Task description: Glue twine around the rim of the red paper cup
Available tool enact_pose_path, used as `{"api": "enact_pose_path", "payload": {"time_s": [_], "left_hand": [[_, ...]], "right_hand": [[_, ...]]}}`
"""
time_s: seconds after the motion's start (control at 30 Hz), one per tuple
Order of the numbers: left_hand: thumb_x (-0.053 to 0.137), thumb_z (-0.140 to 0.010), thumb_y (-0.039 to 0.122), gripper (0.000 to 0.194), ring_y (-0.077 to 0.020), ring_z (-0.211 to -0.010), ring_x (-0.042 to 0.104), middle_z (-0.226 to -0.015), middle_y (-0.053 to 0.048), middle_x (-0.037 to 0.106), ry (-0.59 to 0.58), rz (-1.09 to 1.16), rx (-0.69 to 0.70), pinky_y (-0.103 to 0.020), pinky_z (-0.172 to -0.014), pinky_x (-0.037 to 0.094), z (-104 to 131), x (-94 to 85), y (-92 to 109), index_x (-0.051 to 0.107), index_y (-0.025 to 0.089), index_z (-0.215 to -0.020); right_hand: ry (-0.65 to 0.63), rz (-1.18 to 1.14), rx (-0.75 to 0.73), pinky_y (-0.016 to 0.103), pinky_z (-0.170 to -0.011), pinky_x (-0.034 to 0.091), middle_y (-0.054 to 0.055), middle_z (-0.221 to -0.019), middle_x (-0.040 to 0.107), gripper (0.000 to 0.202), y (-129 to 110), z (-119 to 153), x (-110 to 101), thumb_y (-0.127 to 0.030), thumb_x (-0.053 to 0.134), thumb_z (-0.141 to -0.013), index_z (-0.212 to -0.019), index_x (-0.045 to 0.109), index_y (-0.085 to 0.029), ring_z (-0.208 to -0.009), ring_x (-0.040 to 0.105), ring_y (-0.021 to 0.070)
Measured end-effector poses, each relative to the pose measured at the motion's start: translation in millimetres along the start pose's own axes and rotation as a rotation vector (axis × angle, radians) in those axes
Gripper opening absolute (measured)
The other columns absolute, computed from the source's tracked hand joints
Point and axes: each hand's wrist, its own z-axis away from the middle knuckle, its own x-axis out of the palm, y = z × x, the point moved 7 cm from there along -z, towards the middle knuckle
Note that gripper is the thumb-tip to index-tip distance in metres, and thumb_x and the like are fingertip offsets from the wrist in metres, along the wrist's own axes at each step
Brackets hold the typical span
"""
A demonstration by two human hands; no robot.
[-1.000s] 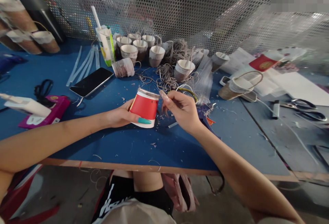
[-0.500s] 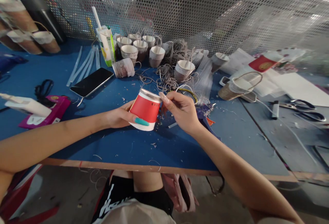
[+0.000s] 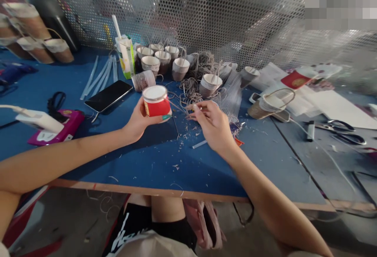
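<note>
My left hand (image 3: pixel 140 121) is wrapped round a red and white paper cup (image 3: pixel 157 107), held with its narrow white end up. Grey cord circles the rim of that end. From the cup a thin grey cord (image 3: pixel 176 107) runs across to my right hand (image 3: pixel 210 121), whose fingers are pinched on it over the table. Behind both hands lies a loose tangle of grey cord (image 3: pixel 190 86). Several small cups wound with cord, with looped handles, stand at the back, and one cord-wound cup (image 3: pixel 143 80) lies on its side behind the held cup.
A phone (image 3: pixel 108 96), a drink carton (image 3: pixel 126 56) and clear glue sticks (image 3: pixel 100 76) lie or stand on the left. Further left is a magenta power strip (image 3: pixel 55 127). Scissors (image 3: pixel 338 127) and a handled basket cup (image 3: pixel 265 105) are on the right. A perforated metal screen (image 3: pixel 191 13) closes the back.
My left hand has raised the cup away from me and tipped its narrow end toward view. My right hand has separated from the cup, with cord now stretched between them.
</note>
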Motion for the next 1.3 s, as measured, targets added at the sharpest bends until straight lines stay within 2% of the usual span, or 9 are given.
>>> {"api": "enact_pose_path", "payload": {"time_s": [0.2, 0.33, 0.4, 0.5, 0.6, 0.73, 0.93, 1.07, 1.3], "left_hand": [[0.085, -0.055, 0.026, 0.071, -0.0228, -0.113, 0.059, -0.119, -0.003, 0.063, 0.254, -0.059, 0.209, -0.037, -0.102, 0.045, -7.1, -19.8, 8.6, 0.051, 0.028, -0.118], [0.082, -0.059, 0.027, 0.063, -0.0222, -0.109, 0.059, -0.115, -0.003, 0.064, 0.171, 0.023, 0.123, -0.038, -0.101, 0.046, -7.4, -12.4, 2.3, 0.052, 0.027, -0.115], [0.081, -0.059, 0.027, 0.059, -0.0217, -0.104, 0.061, -0.109, -0.003, 0.066, 0.105, 0.088, 0.035, -0.039, -0.098, 0.048, -6.1, -6.5, -2.1, 0.055, 0.025, -0.112], [0.079, -0.06, 0.027, 0.057, -0.0212, -0.098, 0.063, -0.102, -0.003, 0.068, -0.011, 0.173, -0.073, -0.038, -0.091, 0.051, -2.8, 3.7, -4.8, 0.058, 0.024, -0.113], [0.08, -0.061, 0.028, 0.063, -0.0204, -0.095, 0.064, -0.1, -0.003, 0.069, -0.111, 0.224, -0.111, -0.035, -0.086, 0.053, -0.4, 12.5, -2.6, 0.058, 0.025, -0.12], [0.089, -0.052, 0.026, 0.072, -0.0172, -0.088, 0.063, -0.093, -0.002, 0.067, -0.086, 0.245, -0.117, -0.03, -0.08, 0.053, -1.6, 13.0, -1.0, 0.059, 0.022, -0.118], [0.091, -0.048, 0.024, 0.074, -0.0205, -0.093, 0.064, -0.098, -0.005, 0.068, -0.048, 0.194, -0.182, -0.035, -0.084, 0.054, -1.1, 11.0, -3.9, 0.06, 0.02, -0.115], [0.089, -0.049, 0.023, 0.061, -0.0169, -0.087, 0.062, -0.094, -0.002, 0.066, -0.093, 0.167, -0.149, -0.031, -0.08, 0.052, -1.7, 15.3, 2.0, 0.061, 0.02, -0.103], [0.086, -0.055, 0.022, 0.051, -0.0134, -0.083, 0.06, -0.092, 0.0, 0.066, -0.127, 0.165, -0.107, -0.028, -0.077, 0.05, -4.3, 17.2, 2.7, 0.061, 0.019, -0.099]], "right_hand": [[0.195, -0.015, 0.148, 0.043, -0.082, 0.057, 0.009, -0.097, 0.069, 0.024, 22.4, 1.5, -56.2, -0.042, 0.063, -0.081, -0.091, 0.055, -0.021, -0.09, 0.068, 0.023], [0.241, 0.579, 0.22, 0.057, -0.09, 0.05, 0.019, -0.113, 0.06, 0.048, 30.4, 35.1, -94.2, -0.05, 0.067, -0.071, -0.103, 0.052, -0.017, -0.106, 0.059, 0.0371], [0.065, 0.847, 0.365, 0.061, -0.092, 0.046, 0.023, -0.111, 0.058, 0.06, 44.1, 53.5, -95.0, -0.053, 0.072, -0.064, -0.104, 0.053, -0.013, -0.109, 0.055, 0.0441], [-0.159, 1.005, 0.482, 0.055, -0.088, 0.048, 0.022, -0.106, 0.057, 0.047, 53.8, 70.3, -84.0, -0.043, 0.066, -0.072, -0.103, 0.054, -0.011, -0.105, 0.057, 0.0419], [-0.19, 1.061, 0.495, 0.047, -0.08, 0.05, 0.021, -0.102, 0.056, 0.032, 46.4, 67.9, -71.6, -0.033, 0.059, -0.077, -0.099, 0.054, -0.01, -0.098, 0.06, 0.037], [-0.071, 1.08, 0.506, 0.041, -0.065, 0.048, 0.019, -0.092, 0.056, 0.026, 32.5, 57.7, -68.8, -0.031, 0.054, -0.081, -0.096, 0.054, -0.01, -0.075, 0.061, 0.0293], [0.273, 0.649, 0.135, 0.036, -0.057, 0.044, 0.007, -0.069, 0.056, 0.006, -3.4, 31.3, -80.9, -0.027, 0.052, -0.071, -0.07, 0.049, -0.023, -0.061, 0.055, 0.0224], [0.162, -0.035, 0.298, 0.032, -0.039, 0.038, 0.0, -0.042, 0.049, 0.017, 5.4, 0.0, -61.4, -0.033, 0.059, -0.062, -0.052, 0.049, -0.024, -0.037, 0.046, 0.0164], [0.145, -0.537, 0.049, 0.027, -0.026, 0.017, -0.001, -0.036, 0.047, 0.026, -34.7, -39.9, -48.2, -0.05, 0.063, -0.054, -0.049, 0.055, -0.025, -0.026, 0.031, 0.01]]}}
